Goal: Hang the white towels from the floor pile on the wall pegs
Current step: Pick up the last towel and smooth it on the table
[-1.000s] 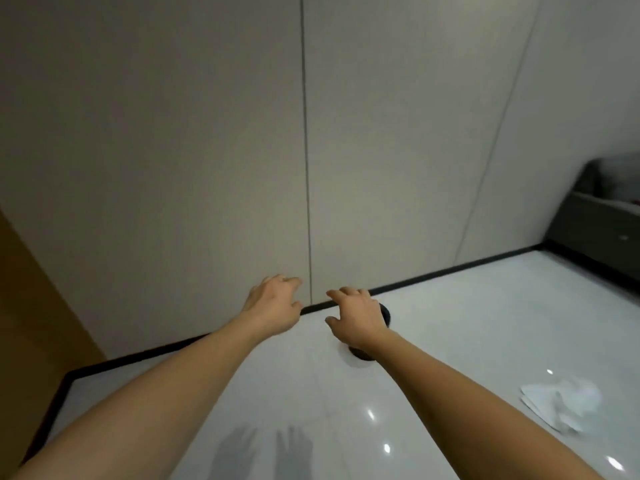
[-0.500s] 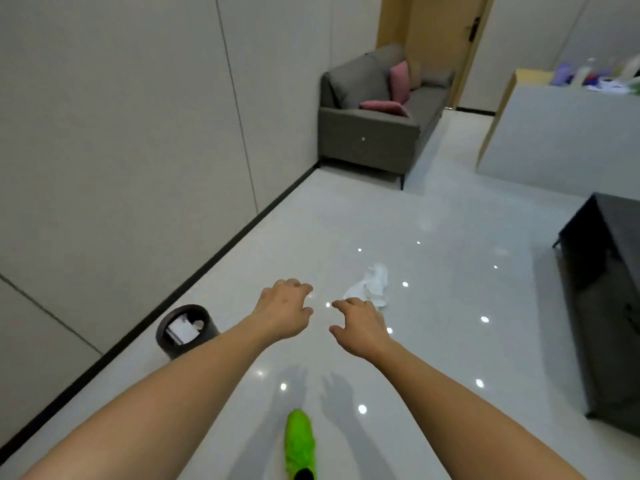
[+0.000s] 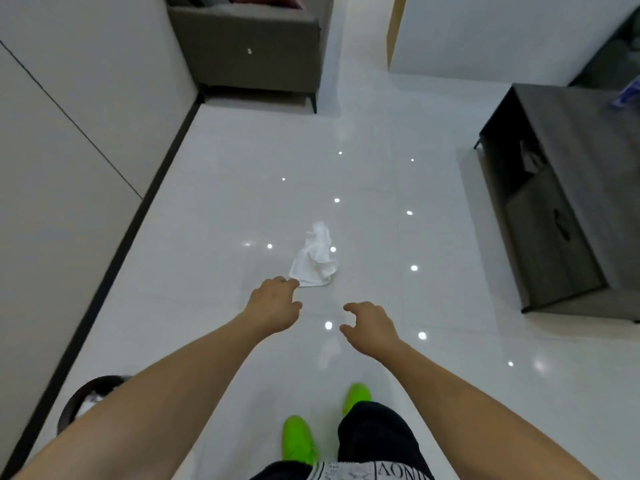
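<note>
- Standing on the glossy floor (image 3: 450, 393), green shoes (image 3: 298, 439) pointed toward the crumpled white towel (image 3: 314, 259) lying ahead, well apart from the feet.
- Reaching forward with both arms: left hand (image 3: 273, 304) held out with fingers loosely curled and empty, its fingertips overlapping the towel's near corner in this view; contact with the cloth not clear, likely none given the standing height.
- Right hand (image 3: 370, 329) likewise relaxed, fingers slightly bent, gripping nothing, off to the towel's near right.
- Judged step: approaching for the pickup; nothing hung yet, no wall pegs in sight here.
- To do it well: stepping closer and crouching before grabbing, rather than stretching from afar.
- Pinching the flat near edge at two corners, one per hand, so the cloth shakes open on the lift instead of staying bunched.
- Lifting clear of the floor before turning, to avoid dragging.
- Minding the dark bin (image 3: 79, 400) at the left by the wall (image 3: 69, 168) and the low dark cabinet (image 3: 561, 188) at the right.
</note>
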`<act>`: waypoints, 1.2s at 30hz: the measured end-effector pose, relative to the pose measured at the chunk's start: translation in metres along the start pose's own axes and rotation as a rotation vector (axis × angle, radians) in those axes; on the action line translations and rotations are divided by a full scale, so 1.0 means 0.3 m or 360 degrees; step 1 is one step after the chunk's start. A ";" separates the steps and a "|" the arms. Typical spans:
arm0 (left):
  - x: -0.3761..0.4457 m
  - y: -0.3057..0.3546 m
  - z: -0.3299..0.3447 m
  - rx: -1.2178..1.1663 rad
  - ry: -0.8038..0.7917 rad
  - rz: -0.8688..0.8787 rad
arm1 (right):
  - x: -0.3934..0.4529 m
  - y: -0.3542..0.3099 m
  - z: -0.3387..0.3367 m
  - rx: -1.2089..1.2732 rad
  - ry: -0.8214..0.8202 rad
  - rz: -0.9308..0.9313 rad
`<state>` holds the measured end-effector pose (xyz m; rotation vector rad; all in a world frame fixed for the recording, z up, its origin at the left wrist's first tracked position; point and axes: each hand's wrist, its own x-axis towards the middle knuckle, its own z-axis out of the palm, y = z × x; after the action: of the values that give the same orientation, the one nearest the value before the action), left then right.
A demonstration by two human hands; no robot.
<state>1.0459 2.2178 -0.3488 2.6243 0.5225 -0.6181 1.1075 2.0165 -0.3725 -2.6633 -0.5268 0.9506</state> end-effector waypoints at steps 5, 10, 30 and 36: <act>0.347 -0.043 -0.059 -0.0015 -0.0113 -0.0024 | 0.333 0.012 -0.074 0.0071 -0.0084 0.0136; 0.719 -0.080 -0.091 -0.0049 -0.0228 -0.0131 | 0.778 0.024 -0.135 0.0161 -0.0161 0.0133; 2.365 -0.478 0.715 0.0068 -0.0798 -0.0025 | 2.289 0.421 0.709 0.0650 -0.0236 0.0980; 2.534 -0.610 0.897 0.0382 -0.0979 0.0101 | 2.478 0.524 0.975 0.1302 0.0064 0.1354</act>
<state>1.5077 2.4527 -0.9933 2.4524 0.1789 -1.4674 1.4913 2.2233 -1.0602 -2.0617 0.9030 0.9856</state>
